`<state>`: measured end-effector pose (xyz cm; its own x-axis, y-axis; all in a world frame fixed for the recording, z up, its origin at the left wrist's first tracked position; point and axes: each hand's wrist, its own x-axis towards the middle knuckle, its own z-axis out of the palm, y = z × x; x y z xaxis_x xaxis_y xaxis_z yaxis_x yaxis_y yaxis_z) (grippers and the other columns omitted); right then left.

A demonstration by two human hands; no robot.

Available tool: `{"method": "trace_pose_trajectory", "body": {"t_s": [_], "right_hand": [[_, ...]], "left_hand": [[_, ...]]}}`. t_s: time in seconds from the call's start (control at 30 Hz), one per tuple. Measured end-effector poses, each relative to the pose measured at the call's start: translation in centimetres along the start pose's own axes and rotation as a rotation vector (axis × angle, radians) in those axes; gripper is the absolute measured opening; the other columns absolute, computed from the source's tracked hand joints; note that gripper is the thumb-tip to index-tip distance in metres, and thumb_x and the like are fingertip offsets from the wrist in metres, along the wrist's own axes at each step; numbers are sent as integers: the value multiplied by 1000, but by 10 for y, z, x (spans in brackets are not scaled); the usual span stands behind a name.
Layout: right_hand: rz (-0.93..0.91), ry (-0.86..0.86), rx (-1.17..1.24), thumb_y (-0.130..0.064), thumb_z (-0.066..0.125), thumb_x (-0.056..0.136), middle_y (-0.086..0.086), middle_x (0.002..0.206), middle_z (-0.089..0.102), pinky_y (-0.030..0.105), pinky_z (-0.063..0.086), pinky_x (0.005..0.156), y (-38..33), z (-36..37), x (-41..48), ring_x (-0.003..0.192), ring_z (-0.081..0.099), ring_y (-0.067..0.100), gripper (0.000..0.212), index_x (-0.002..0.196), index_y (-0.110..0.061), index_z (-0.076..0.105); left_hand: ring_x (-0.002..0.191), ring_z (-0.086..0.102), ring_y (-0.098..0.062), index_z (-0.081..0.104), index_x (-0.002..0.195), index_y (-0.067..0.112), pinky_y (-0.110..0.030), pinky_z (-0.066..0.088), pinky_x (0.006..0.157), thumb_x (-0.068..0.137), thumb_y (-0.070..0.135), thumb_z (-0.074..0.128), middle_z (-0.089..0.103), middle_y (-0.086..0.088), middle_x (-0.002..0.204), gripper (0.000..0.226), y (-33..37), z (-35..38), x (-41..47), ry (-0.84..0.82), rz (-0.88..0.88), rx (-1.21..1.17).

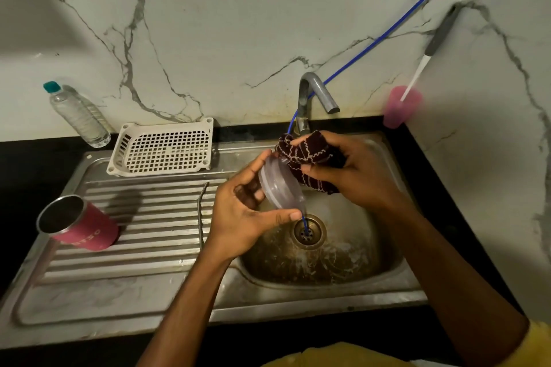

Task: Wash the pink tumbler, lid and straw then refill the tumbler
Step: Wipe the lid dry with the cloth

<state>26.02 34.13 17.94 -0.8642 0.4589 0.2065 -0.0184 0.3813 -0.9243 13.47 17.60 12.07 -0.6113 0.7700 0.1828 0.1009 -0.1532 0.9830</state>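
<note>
The clear round lid (278,185) is above the sink bowl, gripped at its rim by my left hand (247,217). My right hand (357,176) holds a dark maroon cloth (310,158) with pale zigzag lines, pressed against the lid's upper side. The pink tumbler (80,226) lies tilted on the ribbed drainboard at the left, its steel mouth facing up-left. A metal straw (202,205) lies on the drainboard beside the bowl.
The steel sink (343,271) has a drain (307,231) with a thin blue tube (387,33) running into it past the tap (313,95). A white basket (164,149) and a water bottle (77,116) sit at the back left. A pink cup holding a brush (401,107) stands at the right.
</note>
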Motion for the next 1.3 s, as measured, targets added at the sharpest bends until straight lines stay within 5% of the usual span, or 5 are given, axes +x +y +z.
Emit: {"method": "trace_pose_trajectory", "body": {"t_s": [0.23, 0.5, 0.67, 0.93, 1.3], "right_hand": [[281, -100, -19, -5, 72, 86, -3, 89, 74, 17, 54, 64, 18, 11, -4, 80, 71, 5, 26, 109, -18, 72], [216, -33, 276, 15, 68, 80, 0, 87, 78, 24, 59, 68, 17, 2, -23, 83, 75, 16, 36, 95, -17, 73], [54, 100, -11, -2, 82, 78, -19, 95, 76, 21, 57, 86, 27, 22, -26, 95, 71, 2, 44, 101, -37, 70], [-153, 197, -288, -32, 75, 79, -5, 112, 73, 43, 56, 82, 44, 49, -24, 100, 67, 15, 42, 118, -18, 73], [-202, -142, -693, -22, 77, 76, -6, 100, 72, 26, 43, 70, 21, 48, -15, 85, 52, 12, 32, 108, -22, 71]], "left_hand": [[121, 64, -12, 53, 136, 15, -30, 57, 93, 52, 15, 94, 67, 9, 132, 94, -3, -2, 0, 138, -25, -86], [121, 61, -18, 60, 124, 27, -25, 57, 85, 49, 15, 100, 59, -1, 136, 86, -16, 0, 9, 325, -75, -162], [97, 72, -19, 57, 115, 13, -28, 60, 77, 72, 16, 86, 67, -13, 118, 52, -26, 10, 12, 362, -425, -621], [102, 68, -22, 65, 128, 13, -35, 59, 82, 88, 44, 65, 70, -13, 119, 50, -27, 19, -2, 267, -600, -683], [78, 73, -15, 71, 102, 12, -29, 59, 57, 102, 43, 41, 75, -8, 92, 43, -28, 30, -9, 230, -627, -640]]}}
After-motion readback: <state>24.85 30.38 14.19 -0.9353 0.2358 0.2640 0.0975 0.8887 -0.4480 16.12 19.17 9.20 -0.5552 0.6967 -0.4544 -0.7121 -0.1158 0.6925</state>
